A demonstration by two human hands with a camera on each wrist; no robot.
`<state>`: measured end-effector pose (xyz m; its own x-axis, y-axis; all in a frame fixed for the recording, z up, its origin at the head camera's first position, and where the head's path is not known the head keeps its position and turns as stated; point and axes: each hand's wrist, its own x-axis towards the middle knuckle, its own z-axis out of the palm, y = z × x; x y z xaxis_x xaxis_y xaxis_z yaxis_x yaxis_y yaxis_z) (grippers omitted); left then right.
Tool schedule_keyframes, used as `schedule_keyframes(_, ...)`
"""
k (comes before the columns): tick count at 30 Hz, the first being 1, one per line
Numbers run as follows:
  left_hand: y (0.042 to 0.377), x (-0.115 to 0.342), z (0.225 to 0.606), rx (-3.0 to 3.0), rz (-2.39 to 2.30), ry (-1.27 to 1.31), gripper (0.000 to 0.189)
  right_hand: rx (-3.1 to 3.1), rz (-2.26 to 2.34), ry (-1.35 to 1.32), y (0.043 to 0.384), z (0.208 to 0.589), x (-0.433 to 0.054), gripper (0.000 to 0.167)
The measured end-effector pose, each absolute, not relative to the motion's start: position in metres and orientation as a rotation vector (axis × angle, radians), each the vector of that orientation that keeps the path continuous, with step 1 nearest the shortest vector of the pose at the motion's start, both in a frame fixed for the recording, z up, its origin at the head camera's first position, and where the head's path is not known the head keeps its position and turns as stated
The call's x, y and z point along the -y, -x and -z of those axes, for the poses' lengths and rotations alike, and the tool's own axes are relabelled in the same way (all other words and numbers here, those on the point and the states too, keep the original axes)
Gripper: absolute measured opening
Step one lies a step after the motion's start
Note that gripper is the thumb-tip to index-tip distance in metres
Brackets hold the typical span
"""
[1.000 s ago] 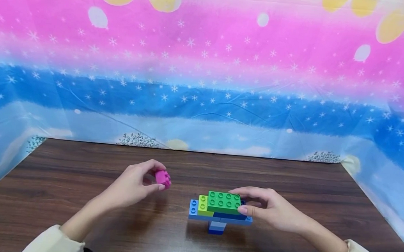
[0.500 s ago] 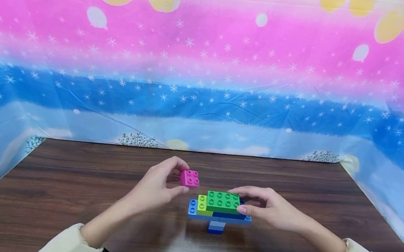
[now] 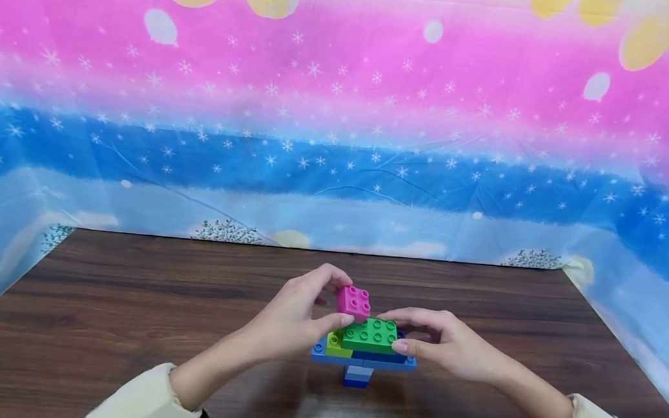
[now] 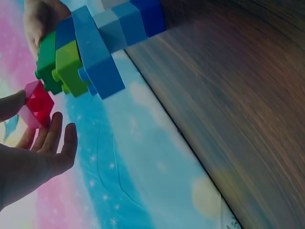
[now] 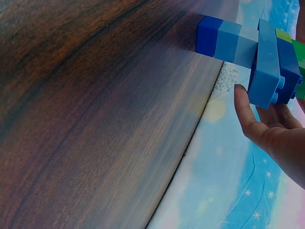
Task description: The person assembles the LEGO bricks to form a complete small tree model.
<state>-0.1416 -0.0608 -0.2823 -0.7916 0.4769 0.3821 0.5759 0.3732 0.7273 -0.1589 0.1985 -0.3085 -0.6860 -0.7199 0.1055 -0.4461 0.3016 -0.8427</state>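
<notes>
My left hand (image 3: 289,313) pinches a pink toy building brick (image 3: 354,303) between thumb and fingers, studs tilted up. The brick is at the back left corner of a green eight-stud brick (image 3: 367,336) and overlaps it in the head view. In the left wrist view the pink brick's (image 4: 37,105) hollow underside shows. My right hand (image 3: 455,347) holds the green brick's right end, thumb in front and index finger behind. Under the green one lie a lime brick (image 3: 334,346) and a dark blue brick (image 5: 288,67), on a long blue layer (image 5: 266,67).
A narrow column of blue bricks (image 5: 228,40) in several shades carries the wide top and stands on the dark wooden table (image 3: 130,298). A patterned pink and blue cloth (image 3: 337,170) hangs along the table's back and sides.
My left hand has carried the pink brick rightward, from left of the stack to the green brick, turning its studs up. My right hand has stayed at the green brick.
</notes>
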Motion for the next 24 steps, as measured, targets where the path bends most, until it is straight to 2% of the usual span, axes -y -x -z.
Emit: schedule_keyframes(24,0.137,0.044,0.291,2.592,1.455,1.007,0.031,-2.291,1.309,1.082,0.16,0.309,-0.2,0.036)
